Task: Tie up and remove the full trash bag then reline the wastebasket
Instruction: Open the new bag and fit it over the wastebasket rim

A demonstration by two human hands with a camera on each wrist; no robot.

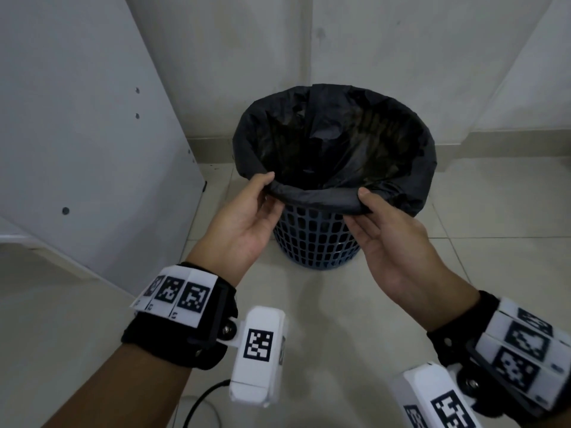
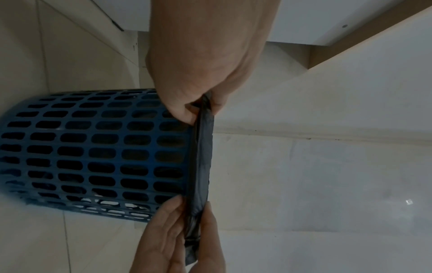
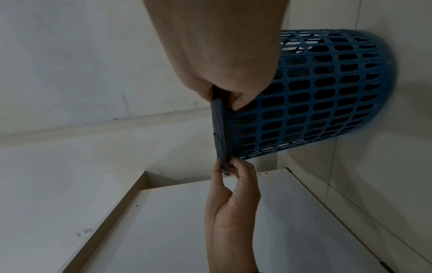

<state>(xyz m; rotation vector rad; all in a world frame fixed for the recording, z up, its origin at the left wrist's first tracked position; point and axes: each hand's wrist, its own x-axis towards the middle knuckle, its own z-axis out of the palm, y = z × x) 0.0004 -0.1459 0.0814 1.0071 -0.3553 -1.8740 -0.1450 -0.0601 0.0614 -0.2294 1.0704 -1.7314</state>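
The blue wastebasket stands on the floor in a corner, a black trash bag folded over its rim. The left hand and right hand each pinch the near fold, apparently to seat the liner or peel it off.

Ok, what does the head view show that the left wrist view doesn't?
Only the head view looks into the open mouth of the black plastic trash bag and shows the wrist-mounted cameras. Only the left wrist view shows the blue plastic lattice wastebasket side-on, almost whole. Both show the left hand and right hand pinching the bag's folded edge.
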